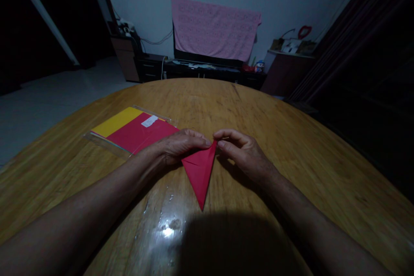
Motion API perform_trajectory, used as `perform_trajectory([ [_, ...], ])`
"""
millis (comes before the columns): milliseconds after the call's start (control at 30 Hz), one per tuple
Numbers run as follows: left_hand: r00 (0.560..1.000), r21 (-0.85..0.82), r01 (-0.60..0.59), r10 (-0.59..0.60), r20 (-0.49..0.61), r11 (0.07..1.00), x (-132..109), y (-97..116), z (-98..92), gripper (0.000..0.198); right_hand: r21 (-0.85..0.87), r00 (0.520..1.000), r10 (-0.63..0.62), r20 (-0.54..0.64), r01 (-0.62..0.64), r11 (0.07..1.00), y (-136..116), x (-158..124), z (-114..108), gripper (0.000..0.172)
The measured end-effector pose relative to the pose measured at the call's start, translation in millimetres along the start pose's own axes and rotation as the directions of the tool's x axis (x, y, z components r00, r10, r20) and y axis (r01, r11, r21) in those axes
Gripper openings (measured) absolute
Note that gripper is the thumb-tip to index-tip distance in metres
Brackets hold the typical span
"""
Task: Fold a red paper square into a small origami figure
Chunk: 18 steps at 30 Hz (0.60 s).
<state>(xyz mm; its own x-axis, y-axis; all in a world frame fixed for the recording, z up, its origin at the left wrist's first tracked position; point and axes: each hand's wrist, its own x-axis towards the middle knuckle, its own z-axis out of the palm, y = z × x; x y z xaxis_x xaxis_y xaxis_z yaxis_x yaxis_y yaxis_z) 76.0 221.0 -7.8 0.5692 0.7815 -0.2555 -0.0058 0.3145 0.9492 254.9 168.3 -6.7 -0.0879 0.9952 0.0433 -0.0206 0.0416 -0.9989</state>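
A sheet of red origami paper [199, 173] lies on the wooden table [258, 138], folded into a narrow kite shape with its long point toward me. My left hand [183, 145] rests on its upper left edge, fingertips curled over the fold. My right hand [242, 153] pinches the paper's upper right tip between thumb and fingers. Both hands are close together, and they hide the top of the paper. To the left of my left hand lies a clear plastic sleeve of yellow and red paper sheets [134, 130].
The round wooden table has a glossy glare near me and a dark shadow at its near edge. Beyond its far edge stand a low TV cabinet [207, 69] and a screen under a pink cloth [215, 29]. A brown side cabinet [286, 71] stands at the right.
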Motion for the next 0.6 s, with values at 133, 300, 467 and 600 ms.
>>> perform_trajectory([
  [133, 0.996, -0.027, 0.085, -0.084, 0.033, 0.996, 0.1, -1.0, 0.9, 0.014, -0.061, 0.995, -0.091, 0.029, 0.092, 0.994, 0.9, 0.4, -2.1, 0.009],
  [300, 0.997, 0.027, 0.032, -0.03, -0.072, 0.999, 0.7, 1.8, 5.9, 0.017, 0.017, 0.999, 0.041, -0.004, -0.04, 0.999, 0.3, 1.7, -0.3, 0.027],
  [467, 0.97, 0.048, -0.086, 0.095, -0.223, 0.995, 2.9, 2.5, 10.7, 0.021, -0.023, 0.984, 0.17, 0.052, -0.169, 0.985, 0.7, 2.7, 3.3, 0.014],
  [600, 0.932, 0.023, -0.213, 0.21, -0.296, 0.977, 3.4, 0.5, 16.3, 0.026, -0.125, 0.974, 0.184, 0.129, -0.168, 0.978, 2.6, 2.1, 2.0, 0.019],
])
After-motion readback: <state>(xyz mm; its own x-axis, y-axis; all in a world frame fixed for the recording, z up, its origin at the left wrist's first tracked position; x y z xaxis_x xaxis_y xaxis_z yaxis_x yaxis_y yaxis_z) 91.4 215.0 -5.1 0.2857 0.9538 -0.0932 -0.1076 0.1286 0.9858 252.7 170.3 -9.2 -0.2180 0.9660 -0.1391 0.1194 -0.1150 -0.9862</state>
